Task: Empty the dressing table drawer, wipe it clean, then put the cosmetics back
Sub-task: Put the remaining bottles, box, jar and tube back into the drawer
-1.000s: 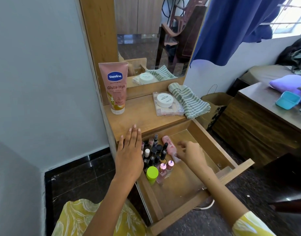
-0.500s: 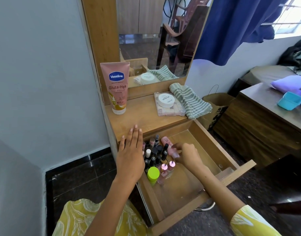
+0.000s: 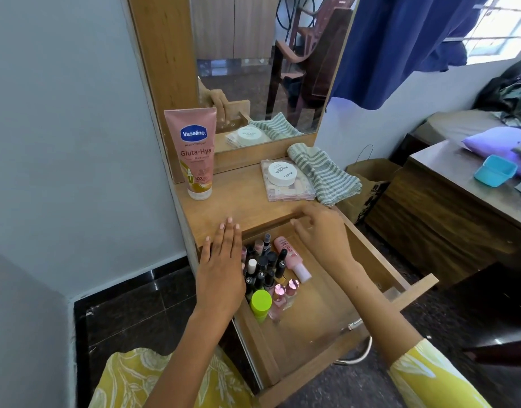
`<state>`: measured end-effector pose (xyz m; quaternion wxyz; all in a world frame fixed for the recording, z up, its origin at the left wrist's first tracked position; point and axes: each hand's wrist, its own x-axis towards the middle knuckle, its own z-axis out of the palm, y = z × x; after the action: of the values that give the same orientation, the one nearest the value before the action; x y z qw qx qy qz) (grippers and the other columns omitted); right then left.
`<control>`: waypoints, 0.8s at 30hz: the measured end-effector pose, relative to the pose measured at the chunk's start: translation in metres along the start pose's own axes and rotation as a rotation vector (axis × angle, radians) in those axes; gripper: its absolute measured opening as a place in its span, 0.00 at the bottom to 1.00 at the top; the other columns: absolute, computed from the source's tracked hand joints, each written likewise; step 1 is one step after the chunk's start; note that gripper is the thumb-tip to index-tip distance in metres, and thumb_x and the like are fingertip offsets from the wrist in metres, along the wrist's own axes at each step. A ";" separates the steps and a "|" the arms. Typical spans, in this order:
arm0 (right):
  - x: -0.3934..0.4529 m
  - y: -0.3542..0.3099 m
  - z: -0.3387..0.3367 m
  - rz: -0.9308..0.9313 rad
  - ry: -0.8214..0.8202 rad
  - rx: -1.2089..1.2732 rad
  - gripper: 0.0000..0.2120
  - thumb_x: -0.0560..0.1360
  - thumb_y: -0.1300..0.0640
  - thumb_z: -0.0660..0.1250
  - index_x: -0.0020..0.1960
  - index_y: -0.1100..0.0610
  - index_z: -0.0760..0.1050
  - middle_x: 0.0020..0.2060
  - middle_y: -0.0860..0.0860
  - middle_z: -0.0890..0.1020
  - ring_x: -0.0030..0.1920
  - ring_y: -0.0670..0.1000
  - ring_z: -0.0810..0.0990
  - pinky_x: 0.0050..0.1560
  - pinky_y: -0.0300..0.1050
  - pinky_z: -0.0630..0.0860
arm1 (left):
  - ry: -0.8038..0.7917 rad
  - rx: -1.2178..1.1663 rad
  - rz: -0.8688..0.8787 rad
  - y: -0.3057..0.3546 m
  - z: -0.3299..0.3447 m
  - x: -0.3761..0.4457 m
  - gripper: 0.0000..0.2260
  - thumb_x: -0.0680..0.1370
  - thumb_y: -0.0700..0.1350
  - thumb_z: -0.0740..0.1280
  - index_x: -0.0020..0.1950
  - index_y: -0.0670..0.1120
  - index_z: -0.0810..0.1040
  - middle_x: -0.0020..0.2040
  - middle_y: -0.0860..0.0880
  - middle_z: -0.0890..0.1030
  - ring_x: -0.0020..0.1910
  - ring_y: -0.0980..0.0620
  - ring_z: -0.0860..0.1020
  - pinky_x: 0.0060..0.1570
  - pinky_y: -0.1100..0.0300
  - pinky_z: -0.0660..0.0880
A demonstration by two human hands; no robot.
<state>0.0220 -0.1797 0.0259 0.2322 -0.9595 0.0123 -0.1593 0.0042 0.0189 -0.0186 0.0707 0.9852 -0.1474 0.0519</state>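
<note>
The wooden drawer [image 3: 327, 322] stands pulled out under the dressing table top [image 3: 241, 198]. Its left side holds several small dark nail polish bottles [image 3: 263, 269], a lying pink bottle [image 3: 291, 257], a green-capped bottle [image 3: 261, 303] and two pink-capped bottles [image 3: 285, 290]. My left hand [image 3: 222, 269] lies flat with straight fingers over the drawer's left edge and the table front. My right hand [image 3: 324, 234] hovers above the drawer's back, fingers loosely curled, holding nothing. On top sit a pink Vaseline tube [image 3: 194, 154], a white round jar [image 3: 282, 173] on a clear palette [image 3: 291, 187], and a striped cloth [image 3: 324, 172].
A mirror [image 3: 262, 69] rises behind the table top. A grey wall [image 3: 62, 142] is close on the left. A brown paper bag [image 3: 368, 184] stands on the floor to the right, beside a dark wooden desk [image 3: 447, 201] with a blue tub [image 3: 495, 170].
My right hand has let go of the pink bottle, which now lies in the drawer, and has lifted up and back toward the table front. My left hand has stayed put.
</note>
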 end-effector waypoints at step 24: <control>0.058 -0.040 0.049 -0.153 0.019 -0.048 0.19 0.72 0.41 0.68 0.51 0.57 0.76 0.55 0.53 0.79 0.54 0.54 0.76 0.56 0.48 0.68 | 0.024 -0.013 -0.005 0.000 0.004 0.000 0.33 0.82 0.45 0.53 0.70 0.44 0.27 0.73 0.46 0.29 0.75 0.49 0.34 0.69 0.53 0.32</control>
<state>0.0901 -0.1276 0.0197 0.1960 -0.9614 -0.0550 -0.1853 0.0045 0.0182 -0.0222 0.0789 0.9844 -0.1445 0.0629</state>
